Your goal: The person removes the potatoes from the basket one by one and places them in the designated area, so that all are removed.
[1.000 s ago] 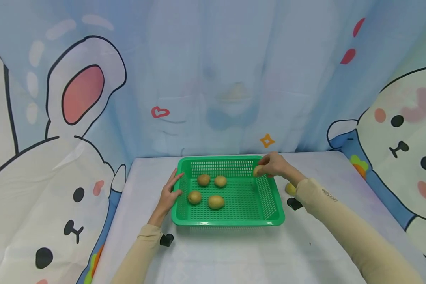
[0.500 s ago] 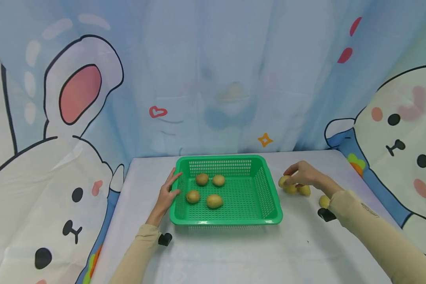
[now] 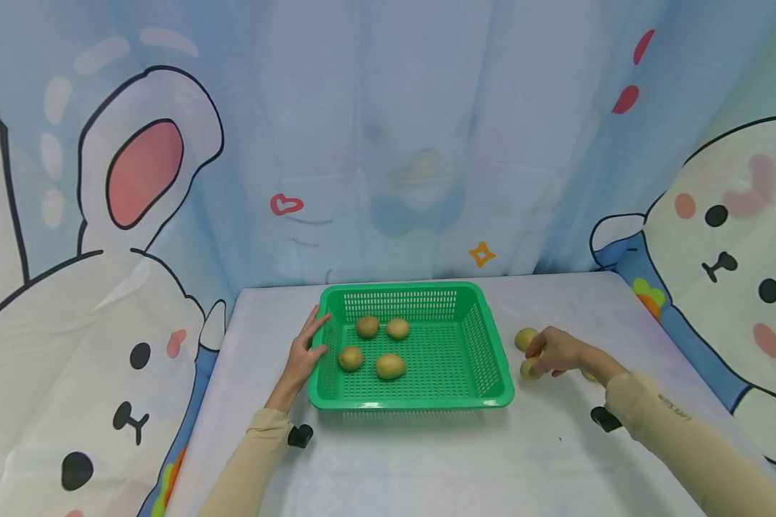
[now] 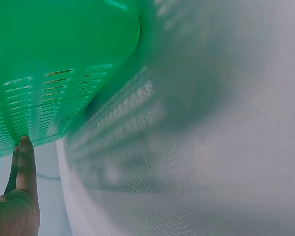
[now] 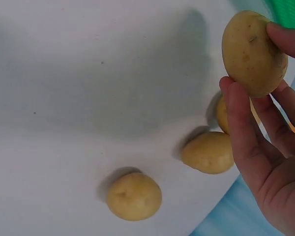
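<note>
While my left hand point(image 3: 302, 359) rests straight-fingered against the green basket point(image 3: 414, 404), my right hand point(image 3: 561, 352) clamps one potato point(image 5: 250, 54) between thumb and fingers just outside; four potatoes point(image 3: 390, 366) lie within, at least three loose potatoes point(image 5: 134, 196) outside, so I'd judge the transfer midway, direction unclear

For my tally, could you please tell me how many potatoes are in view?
8: four potatoes in the green basket, one potato held by the right hand, and three potatoes on the table to the basket's right. Others may be hidden behind the hand.
</note>
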`<state>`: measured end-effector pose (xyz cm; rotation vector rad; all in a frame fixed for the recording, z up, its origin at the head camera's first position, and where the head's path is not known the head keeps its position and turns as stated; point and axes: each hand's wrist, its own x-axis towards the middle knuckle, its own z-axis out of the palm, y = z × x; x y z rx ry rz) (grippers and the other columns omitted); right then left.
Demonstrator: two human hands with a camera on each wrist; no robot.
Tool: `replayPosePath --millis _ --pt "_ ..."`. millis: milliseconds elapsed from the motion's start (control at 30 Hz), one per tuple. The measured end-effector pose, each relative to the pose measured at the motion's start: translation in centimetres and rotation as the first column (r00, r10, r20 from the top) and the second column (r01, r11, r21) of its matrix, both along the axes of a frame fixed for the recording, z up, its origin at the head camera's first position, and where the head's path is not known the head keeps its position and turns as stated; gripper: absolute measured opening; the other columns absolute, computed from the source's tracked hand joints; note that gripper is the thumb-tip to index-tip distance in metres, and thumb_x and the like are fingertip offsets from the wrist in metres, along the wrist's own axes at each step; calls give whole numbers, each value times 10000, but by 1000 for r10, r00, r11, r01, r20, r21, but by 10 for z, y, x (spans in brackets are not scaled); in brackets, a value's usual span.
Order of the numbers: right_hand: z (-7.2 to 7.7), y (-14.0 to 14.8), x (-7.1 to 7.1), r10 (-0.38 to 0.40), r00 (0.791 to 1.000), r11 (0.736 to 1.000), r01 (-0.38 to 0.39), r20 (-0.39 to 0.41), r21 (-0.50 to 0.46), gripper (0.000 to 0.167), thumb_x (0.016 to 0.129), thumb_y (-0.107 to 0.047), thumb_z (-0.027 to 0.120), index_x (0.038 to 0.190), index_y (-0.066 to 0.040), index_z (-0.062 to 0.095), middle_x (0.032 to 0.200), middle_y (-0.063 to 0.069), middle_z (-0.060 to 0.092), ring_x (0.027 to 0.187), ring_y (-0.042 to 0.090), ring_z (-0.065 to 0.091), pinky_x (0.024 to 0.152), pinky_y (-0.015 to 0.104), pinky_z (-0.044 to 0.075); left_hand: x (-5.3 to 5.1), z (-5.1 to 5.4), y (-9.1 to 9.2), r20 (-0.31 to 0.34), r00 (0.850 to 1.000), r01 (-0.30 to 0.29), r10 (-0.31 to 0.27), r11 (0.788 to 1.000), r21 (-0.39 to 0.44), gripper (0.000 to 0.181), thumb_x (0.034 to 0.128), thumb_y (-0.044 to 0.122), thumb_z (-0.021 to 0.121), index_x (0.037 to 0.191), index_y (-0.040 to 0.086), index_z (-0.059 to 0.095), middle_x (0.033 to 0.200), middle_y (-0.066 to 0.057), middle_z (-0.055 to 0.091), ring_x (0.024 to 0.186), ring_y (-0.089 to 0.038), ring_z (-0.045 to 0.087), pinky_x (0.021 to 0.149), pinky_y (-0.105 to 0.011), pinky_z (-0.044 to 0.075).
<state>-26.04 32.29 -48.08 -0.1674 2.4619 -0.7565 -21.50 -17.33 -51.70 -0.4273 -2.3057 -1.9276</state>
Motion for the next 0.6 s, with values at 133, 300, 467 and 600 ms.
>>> replayPosePath --millis 133,300,467,600 --pt "-8 -1 1 -22 999 1000 22 26 11 415 769 -100 802 1122 62 655 993 101 639 827 234 599 697 384 557 0 1 0 -1 1000 -2 2 1000 10 612 823 -198 478 1427 -150 393 1599 -290 105 1480 -437 70 1116 -604 241" --pt "-15 0 4 -8 1000 1000 8 15 22 361 743 -60 802 1056 58 666 958 108 623 781 225 597 668 377 559 1 1 1 5 1000 -2 2 1000 11 614 829 -189 477 1434 -143 388 1604 -279 100 1485 -422 68 1130 -589 228" --pt "-23 1 6 -19 999 999 18 36 37 324 754 -89 807 1036 12 683 941 85 603 777 219 575 678 360 549 0 -1 0 -7 1000 0 0 1000 7 611 820 -191 475 1424 -159 389 1594 -304 99 1480 -438 63 1116 -622 223" --pt "-28 2 5 -8 999 1000 7 35 30 307 748 -78 796 1023 7 690 902 65 599 765 211 564 667 359 542 0 -2 0 -9 1000 -1 1 1000 13 610 815 -187 480 1417 -166 389 1595 -299 103 1477 -445 68 1104 -638 225"
